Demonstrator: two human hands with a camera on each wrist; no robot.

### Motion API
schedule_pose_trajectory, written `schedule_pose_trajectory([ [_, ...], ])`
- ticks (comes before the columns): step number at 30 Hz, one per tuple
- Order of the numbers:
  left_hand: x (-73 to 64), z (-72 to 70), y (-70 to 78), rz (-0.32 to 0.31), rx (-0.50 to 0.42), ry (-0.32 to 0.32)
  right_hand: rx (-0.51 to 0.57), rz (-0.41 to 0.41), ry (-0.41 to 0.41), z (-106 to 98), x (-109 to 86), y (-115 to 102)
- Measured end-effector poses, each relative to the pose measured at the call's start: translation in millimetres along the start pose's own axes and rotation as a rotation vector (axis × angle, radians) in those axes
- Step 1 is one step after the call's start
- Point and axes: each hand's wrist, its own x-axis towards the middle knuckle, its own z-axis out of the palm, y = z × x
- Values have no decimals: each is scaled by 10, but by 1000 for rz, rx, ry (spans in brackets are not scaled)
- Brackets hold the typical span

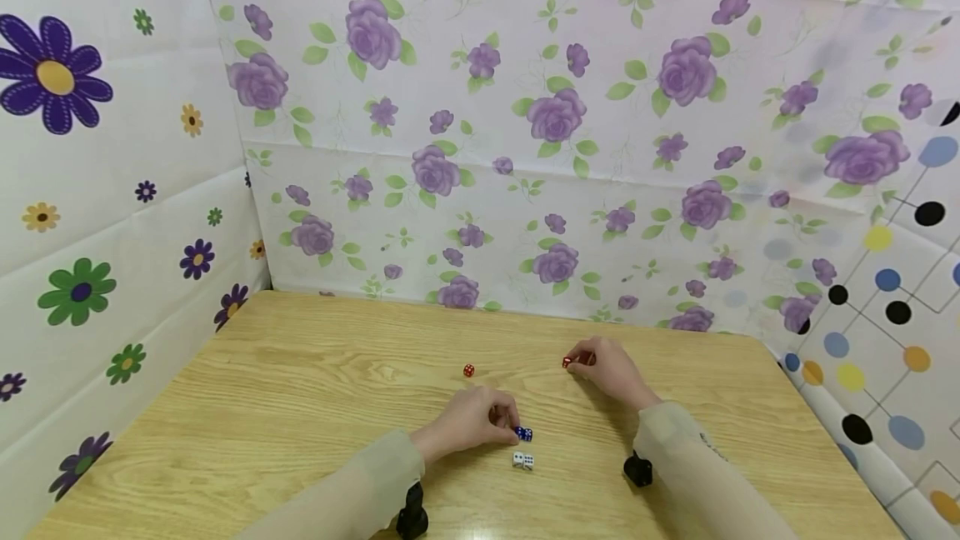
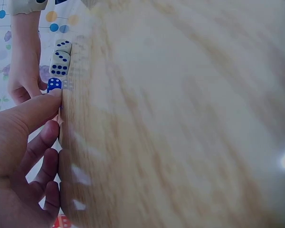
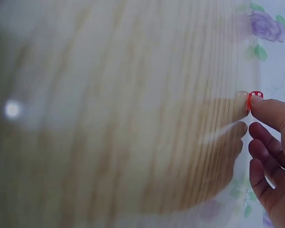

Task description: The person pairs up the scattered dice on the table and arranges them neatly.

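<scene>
My left hand [image 1: 474, 422] pinches a blue die [image 2: 54, 84] between thumb and forefinger, down at the tabletop. Right beside it sits a second blue die [image 1: 528, 434]. Two white dice [image 1: 523, 461] with dark pips lie side by side just nearer to me. Farther back, my right hand [image 1: 609, 369] holds a red die [image 1: 567, 362] at the tips of thumb and forefinger; in the right wrist view that red die [image 3: 256, 94] is partly covered by the thumb. Another red die [image 1: 468, 371] rests on the table beyond the left hand.
The wooden table [image 1: 337, 357] has a flowered cloth [image 1: 480, 107] hanging behind its back edge. Patterned cloths hang at the left and right sides. A black wrist camera [image 1: 638, 469] is strapped under each wrist.
</scene>
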Motion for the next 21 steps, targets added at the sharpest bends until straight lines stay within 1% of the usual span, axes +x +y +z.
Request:
schedule_pose_trajectory([
  [8, 9, 11, -7, -14, 5, 2, 50, 3, -20, 13, -74, -81],
  [13, 16, 14, -12, -21, 0, 1, 66, -18, -19, 76, -118, -124],
  [19, 18, 10, -12, -26, 0, -1, 50, -33, -35, 161, -182, -191],
  [21, 16, 9, -8, -25, 0, -3, 51, -50, -37, 180, -205, -216],
])
